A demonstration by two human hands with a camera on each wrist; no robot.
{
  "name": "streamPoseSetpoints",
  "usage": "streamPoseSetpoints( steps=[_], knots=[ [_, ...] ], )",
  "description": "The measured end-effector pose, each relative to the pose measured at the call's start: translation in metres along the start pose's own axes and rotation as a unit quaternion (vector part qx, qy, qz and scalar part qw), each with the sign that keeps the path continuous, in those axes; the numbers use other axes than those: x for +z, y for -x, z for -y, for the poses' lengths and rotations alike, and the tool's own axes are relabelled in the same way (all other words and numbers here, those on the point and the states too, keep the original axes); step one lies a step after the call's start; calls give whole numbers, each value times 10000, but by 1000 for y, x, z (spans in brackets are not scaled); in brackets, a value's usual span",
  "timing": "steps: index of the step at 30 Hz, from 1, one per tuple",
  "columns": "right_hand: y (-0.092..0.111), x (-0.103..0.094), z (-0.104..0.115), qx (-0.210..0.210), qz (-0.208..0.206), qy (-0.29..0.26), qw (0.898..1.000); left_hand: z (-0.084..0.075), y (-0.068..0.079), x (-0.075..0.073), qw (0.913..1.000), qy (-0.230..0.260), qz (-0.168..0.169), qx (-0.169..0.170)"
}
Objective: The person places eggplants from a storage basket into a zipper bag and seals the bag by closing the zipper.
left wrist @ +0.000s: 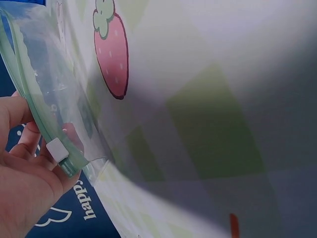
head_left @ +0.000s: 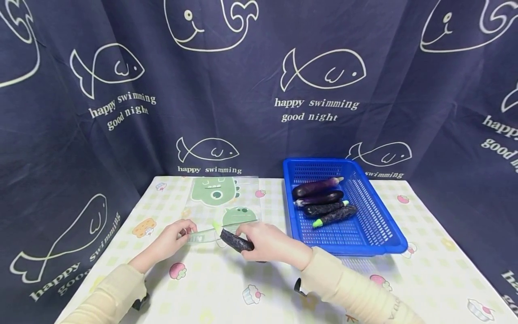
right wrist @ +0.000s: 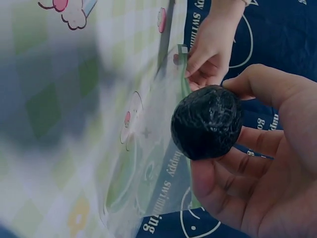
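Note:
My left hand (head_left: 171,238) pinches one end of the green zip strip of a clear bag (head_left: 251,191) printed with green cartoon figures. In the left wrist view a white slider (left wrist: 57,150) sits on that strip by the fingers, and the bag's mouth gapes. My right hand (head_left: 271,243) grips a dark, wrinkled eggplant (head_left: 235,240) with a bright green stem. Its stem end points left and overlaps the bag's mouth in the head view. Seen from the right wrist, the eggplant's rounded bottom (right wrist: 207,123) faces the camera, thumb and fingers around it.
A blue plastic basket (head_left: 388,245) stands on the right of the table, holding several eggplants (head_left: 317,186), some smooth and purple, some wrinkled and black. The checked tablecloth (head_left: 210,288) has fruit and cake prints. A dark blue curtain (head_left: 259,126) with fish drawings hangs behind the table.

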State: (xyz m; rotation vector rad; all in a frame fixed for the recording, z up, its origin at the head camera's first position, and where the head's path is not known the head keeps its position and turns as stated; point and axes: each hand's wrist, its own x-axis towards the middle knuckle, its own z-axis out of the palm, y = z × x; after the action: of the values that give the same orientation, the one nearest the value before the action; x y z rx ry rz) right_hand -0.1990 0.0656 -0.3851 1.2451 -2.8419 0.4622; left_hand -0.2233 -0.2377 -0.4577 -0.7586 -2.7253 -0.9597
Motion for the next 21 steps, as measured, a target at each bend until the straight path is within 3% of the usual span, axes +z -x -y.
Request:
streamPoseSetpoints(
  steps=[10, 21],
  knots=[
    [-1, 10, 10, 322, 167, 442, 9984, -5, -1, -1, 9999, -69, 58, -114],
    [-4, 19, 15, 376, 202, 695, 9967, -8, -3, 0, 9999, -96, 43, 60]
  ],
)
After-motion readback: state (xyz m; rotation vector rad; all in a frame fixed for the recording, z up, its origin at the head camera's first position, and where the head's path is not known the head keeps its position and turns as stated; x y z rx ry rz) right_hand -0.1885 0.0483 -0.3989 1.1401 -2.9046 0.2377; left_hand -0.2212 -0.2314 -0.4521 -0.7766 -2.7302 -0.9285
